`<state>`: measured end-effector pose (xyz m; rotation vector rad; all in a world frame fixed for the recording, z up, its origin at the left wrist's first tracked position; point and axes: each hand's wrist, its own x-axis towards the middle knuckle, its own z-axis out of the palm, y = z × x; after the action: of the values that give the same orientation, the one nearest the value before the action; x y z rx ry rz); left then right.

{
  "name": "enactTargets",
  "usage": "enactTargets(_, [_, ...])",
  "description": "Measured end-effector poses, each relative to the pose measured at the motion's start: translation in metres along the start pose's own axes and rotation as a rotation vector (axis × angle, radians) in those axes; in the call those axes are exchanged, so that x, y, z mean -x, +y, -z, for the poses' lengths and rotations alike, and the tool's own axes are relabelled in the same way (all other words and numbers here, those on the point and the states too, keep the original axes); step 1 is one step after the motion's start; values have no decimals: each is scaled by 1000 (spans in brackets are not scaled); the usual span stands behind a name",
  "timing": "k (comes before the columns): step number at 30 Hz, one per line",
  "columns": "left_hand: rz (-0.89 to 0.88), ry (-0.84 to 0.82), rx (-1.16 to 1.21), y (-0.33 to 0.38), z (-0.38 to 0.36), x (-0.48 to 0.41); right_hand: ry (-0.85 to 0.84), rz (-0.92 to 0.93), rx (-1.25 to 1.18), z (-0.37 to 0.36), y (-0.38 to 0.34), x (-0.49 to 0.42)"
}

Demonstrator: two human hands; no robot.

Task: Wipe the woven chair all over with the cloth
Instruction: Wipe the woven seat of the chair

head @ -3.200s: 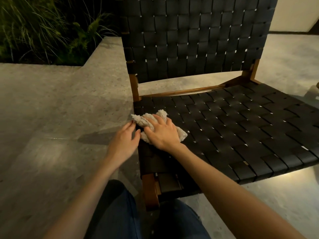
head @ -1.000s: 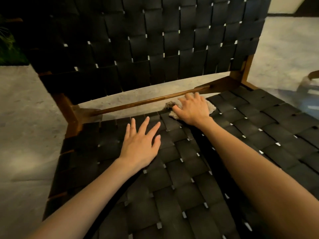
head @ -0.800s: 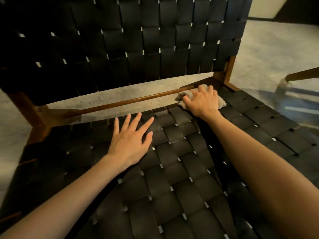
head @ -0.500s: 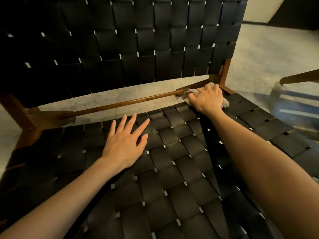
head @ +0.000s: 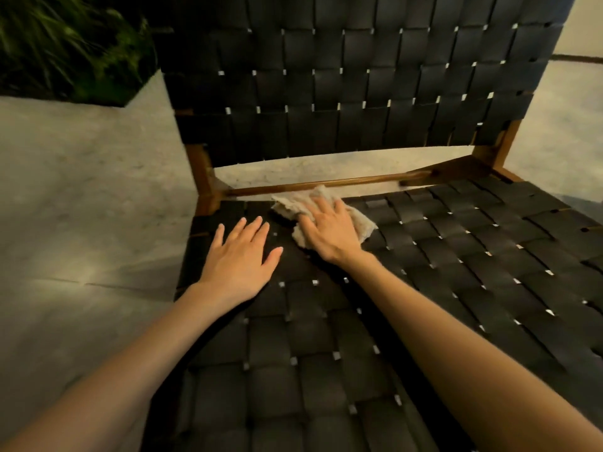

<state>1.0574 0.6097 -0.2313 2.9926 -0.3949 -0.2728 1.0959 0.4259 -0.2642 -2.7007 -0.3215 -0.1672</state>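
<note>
The woven chair [head: 456, 256] fills the view, with a seat and backrest of black straps on a brown wooden frame. A crumpled beige cloth [head: 293, 203] lies on the seat's back left part, just in front of the wooden rear rail. My right hand [head: 329, 230] presses flat on the cloth with straight fingers and covers its middle. My left hand [head: 241, 259] rests flat on the seat with fingers spread, just left of the cloth and near the seat's left edge.
Grey stone floor [head: 81, 207] lies to the left of the chair and behind it. Green plants [head: 65, 44] grow in the dark bed at the top left. A pale wall [head: 584, 24] shows at the top right.
My right hand has slid the cloth from the back right corner of the seat leftward along the rear rail to the back left. My left hand now sits nearer the left edge.
</note>
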Motion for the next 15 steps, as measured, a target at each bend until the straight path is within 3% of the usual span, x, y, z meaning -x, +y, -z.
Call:
enactTargets(4, [75,50,102,-40,12,44,-66,113,-154,-16,-73,-9])
enactTargets(8, [85,88,260,-59,22,82,-259,178,-34,-30,-121,-45])
enactTargets(15, [-54,116,353,-81,36,146,-284,66,-38,-25,-164,-41])
